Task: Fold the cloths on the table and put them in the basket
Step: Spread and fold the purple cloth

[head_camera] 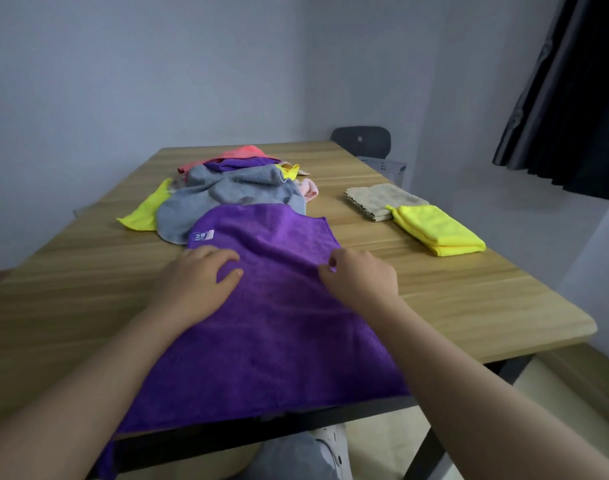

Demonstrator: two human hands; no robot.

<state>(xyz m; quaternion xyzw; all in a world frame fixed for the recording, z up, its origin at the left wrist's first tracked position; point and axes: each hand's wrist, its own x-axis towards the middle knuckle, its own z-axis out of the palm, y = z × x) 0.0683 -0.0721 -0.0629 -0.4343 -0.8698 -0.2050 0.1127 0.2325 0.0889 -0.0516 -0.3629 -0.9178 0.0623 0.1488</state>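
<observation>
A purple cloth (271, 327) lies spread flat on the wooden table (469, 299), its near edge hanging over the table's front. My left hand (199, 282) rests on the cloth's left part with fingers spread. My right hand (361, 275) lies on its right edge, fingers curled, thumb and fingers pinching the fabric. Behind it sits a heap of unfolded cloths: grey (226, 195), yellow (145, 214), pink (308, 188), purple and coral (233, 154). A folded yellow cloth (438, 230) and a folded beige cloth (382, 200) lie at the right. A basket rim (382, 164) shows beyond the table's far right edge.
A dark chair back (360, 138) stands behind the table's far end. A dark curtain (573, 98) hangs at the right. My knee and a white shoe (330, 448) show under the front edge.
</observation>
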